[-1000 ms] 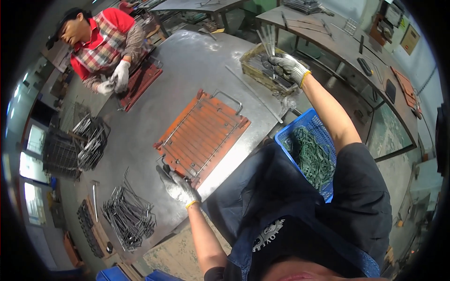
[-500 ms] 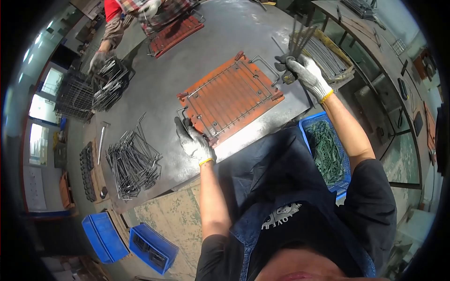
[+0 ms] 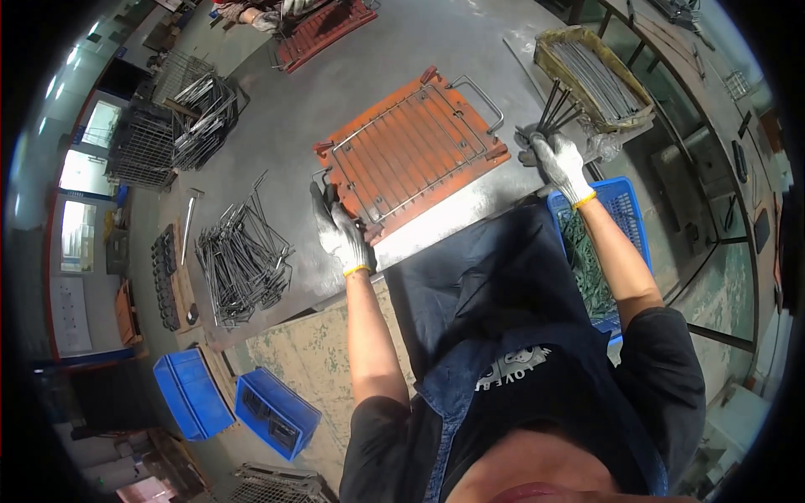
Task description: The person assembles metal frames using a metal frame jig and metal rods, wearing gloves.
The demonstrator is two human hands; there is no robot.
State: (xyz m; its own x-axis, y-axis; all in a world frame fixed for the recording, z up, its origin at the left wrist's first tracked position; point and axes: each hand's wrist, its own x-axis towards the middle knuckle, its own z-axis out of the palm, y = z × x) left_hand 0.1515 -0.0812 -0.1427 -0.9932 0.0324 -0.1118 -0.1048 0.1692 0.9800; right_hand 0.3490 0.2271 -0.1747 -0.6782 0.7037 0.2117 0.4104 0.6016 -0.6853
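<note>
In front of me on the metal table lies an orange jig plate (image 3: 360,142), tilted a little, with a rectangular wire frame and several thin parallel rods set across it. My left hand (image 3: 340,235), in a white and grey glove, rests at the plate's near left corner, fingers stretched out beside the frame's left wire handle (image 3: 321,174). To the right of the plate, my right hand (image 3: 557,163) is closed round a bundle of thin metal rods (image 3: 557,107), which stick up and away from me. The lower ends of the rods are hidden in the glove.
A pile of bent wire parts (image 3: 243,264) lies at the table's left, near a hammer (image 3: 189,226). A yellow-lined tray of rods (image 3: 599,80) stands far right. Below it is a blue basket (image 3: 616,201) of green strips. Across the table, a co-worker handles a red jig plate (image 3: 327,32).
My right hand has come down toward the table's near edge with the rods. My left hand stays by the corner. The co-worker's hand has left the wire stack for the red plate.
</note>
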